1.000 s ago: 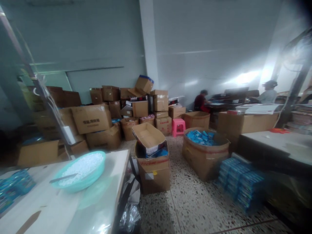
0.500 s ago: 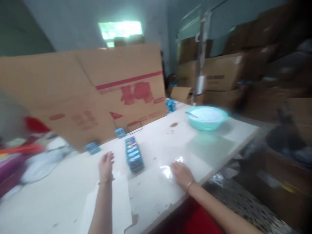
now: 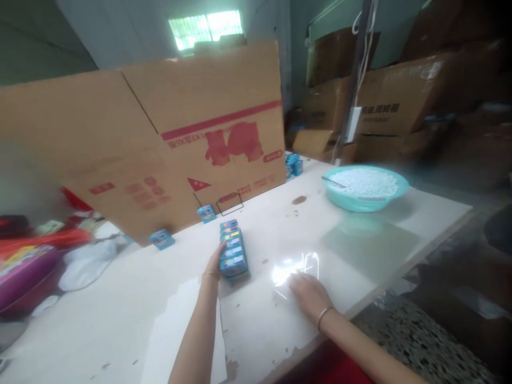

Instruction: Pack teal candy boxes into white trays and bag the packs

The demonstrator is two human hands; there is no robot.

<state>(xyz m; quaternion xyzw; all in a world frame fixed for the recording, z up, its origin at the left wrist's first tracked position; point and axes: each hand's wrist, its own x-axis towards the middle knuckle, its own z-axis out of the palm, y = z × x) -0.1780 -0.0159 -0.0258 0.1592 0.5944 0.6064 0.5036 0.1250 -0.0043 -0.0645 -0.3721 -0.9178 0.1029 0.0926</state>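
Note:
A row of small blue boxes (image 3: 234,250) stands close together on the white table, with coloured and pale tops. My left hand (image 3: 214,260) lies along the left side of this row, fingers stretched forward and touching it; the hand is open, not wrapped round the boxes. To the right, my right hand (image 3: 310,294) is low over the table, its fingers bent down and closed on the edge of a shiny clear plastic film (image 3: 312,262). Glare hides part of the film and the fingertips. Two single blue boxes, one left (image 3: 162,239) and one nearer the row (image 3: 206,214), sit before the cardboard.
A large cardboard sheet (image 3: 224,112) stands upright across the back of the table. At the right is a turquoise basin (image 3: 360,201) of white pieces with a utensil in it. White paper (image 3: 182,336) lies under my left forearm. More blue boxes (image 3: 295,164) are beyond the cardboard.
My left hand has moved right, from bare table to the side of the box row. My right hand stays at the plastic film. The view has shifted and become sharper.

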